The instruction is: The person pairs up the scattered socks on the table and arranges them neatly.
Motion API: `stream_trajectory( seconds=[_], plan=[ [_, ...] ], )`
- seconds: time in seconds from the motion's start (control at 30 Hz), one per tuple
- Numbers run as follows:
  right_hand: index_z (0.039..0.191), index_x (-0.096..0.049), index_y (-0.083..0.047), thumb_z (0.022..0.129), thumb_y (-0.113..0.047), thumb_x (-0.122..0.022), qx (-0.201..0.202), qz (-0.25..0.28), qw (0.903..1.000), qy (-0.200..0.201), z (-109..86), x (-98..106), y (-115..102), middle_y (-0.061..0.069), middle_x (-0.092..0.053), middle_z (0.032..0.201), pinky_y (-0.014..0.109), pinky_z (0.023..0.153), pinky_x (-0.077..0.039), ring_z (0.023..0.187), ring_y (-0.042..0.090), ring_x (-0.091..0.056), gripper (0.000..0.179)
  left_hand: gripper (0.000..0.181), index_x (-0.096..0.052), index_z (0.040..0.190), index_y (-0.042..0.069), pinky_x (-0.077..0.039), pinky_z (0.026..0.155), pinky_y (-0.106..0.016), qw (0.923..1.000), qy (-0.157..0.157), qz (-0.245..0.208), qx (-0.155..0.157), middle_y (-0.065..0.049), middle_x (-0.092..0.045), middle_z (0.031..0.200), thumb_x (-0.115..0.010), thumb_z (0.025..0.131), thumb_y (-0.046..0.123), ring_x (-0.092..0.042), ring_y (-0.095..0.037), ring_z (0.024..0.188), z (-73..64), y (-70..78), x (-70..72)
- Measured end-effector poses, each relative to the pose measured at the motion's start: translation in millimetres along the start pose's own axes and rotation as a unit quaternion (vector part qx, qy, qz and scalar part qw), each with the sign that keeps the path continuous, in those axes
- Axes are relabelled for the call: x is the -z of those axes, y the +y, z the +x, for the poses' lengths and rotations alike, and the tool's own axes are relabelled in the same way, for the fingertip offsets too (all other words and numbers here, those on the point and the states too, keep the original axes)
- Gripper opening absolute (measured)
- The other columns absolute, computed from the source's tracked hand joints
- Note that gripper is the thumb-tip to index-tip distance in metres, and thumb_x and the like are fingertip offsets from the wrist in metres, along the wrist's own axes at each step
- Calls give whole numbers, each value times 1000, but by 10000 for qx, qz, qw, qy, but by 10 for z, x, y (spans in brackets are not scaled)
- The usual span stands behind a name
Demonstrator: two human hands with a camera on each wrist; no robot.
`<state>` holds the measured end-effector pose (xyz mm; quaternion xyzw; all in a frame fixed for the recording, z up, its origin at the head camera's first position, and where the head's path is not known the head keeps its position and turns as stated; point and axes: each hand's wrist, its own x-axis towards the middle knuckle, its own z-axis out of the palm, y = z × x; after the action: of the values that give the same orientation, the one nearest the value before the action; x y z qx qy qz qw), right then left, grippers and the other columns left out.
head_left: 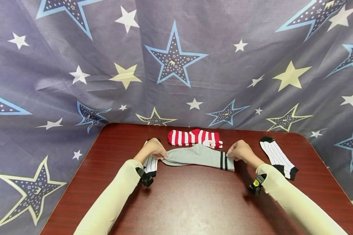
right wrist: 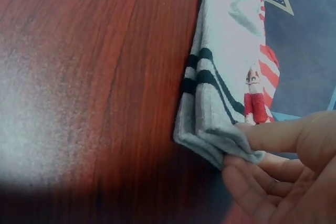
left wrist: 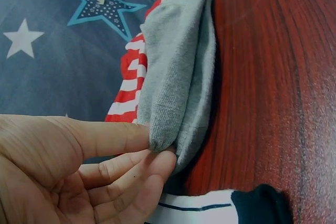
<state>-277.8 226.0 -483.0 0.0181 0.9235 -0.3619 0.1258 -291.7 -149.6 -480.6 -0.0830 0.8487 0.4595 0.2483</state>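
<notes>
A grey sock (head_left: 194, 156) with two black stripes near its cuff stretches sideways between my hands. My left hand (head_left: 154, 149) pinches the toe end between thumb and fingers. At the other end, my right hand (head_left: 240, 151) pinches a corner of the cuff. In the right wrist view the cuff (right wrist: 210, 124) shows two layers, one over the other. Just behind the grey sock lies a red and white striped sock (head_left: 182, 138) with a Santa face near its cuff. Partly hidden under my left hand is a white sock with black ends (head_left: 150, 165).
Another white sock (head_left: 277, 156) with black lines, toe and heel lies to the right, beyond my right wrist. Everything rests on a dark red wooden table (head_left: 188, 199). A star-patterned cloth (head_left: 217, 81) hangs behind the table's far edge.
</notes>
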Motion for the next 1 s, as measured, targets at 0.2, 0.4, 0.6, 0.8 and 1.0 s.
stream_trajectory(
  seconds=[0.2, 0.4, 0.6, 0.8, 1.0],
  plan=[
    [76, -72, 2, 78, -7, -83, 178, -343, 9990, 234, 11, -15, 0, -1, -65, 59, 31, 55, -58, 53, 12, -63, 14, 9, -74, 79, -1, -55, 56, -23, 9999, 120, 71, 4, 1, -65, 59, -82, 77, -4, -63, -9, 52, 12, 0, -15],
    [73, -72, -1, 76, -9, -84, 207, -563, 9974, 404, 36, -38, 12, -1, -65, 58, 25, 50, -51, 50, 13, -61, 15, 10, -75, 79, -2, -57, 58, -25, 9994, 305, 157, 42, 0, -65, 57, -83, 75, -5, -63, -9, 51, -2, 14, -26],
    [71, -70, -3, 76, -11, -85, 106, -658, 9969, 412, 47, -45, -2, -1, -64, 60, 27, 50, -51, 52, 15, -62, 18, 10, -76, 80, -2, -58, 59, -26, 9988, 434, 230, 82, -1, -66, 57, -84, 74, -5, -63, -9, 50, -7, 17, -42],
    [70, -71, -2, 77, -11, -86, -81, -825, 9961, 312, 53, -27, -65, 4, -66, 61, 30, 53, -54, 54, 16, -63, 18, 12, -78, 82, -2, -58, 58, -24, 9972, 444, 583, 121, -2, -68, 58, -87, 74, -2, -64, -8, 51, 47, 15, -39],
    [71, -73, -5, 75, -16, -89, -343, -1153, 9921, 344, 106, -46, -89, 7, -69, 63, 27, 51, -46, 53, 15, -63, 20, 13, -79, 80, 2, -57, 54, -21, 9916, 661, 1083, 233, -1, -68, 55, -89, 71, 1, -64, -8, 48, 89, 26, -10]
  ],
)
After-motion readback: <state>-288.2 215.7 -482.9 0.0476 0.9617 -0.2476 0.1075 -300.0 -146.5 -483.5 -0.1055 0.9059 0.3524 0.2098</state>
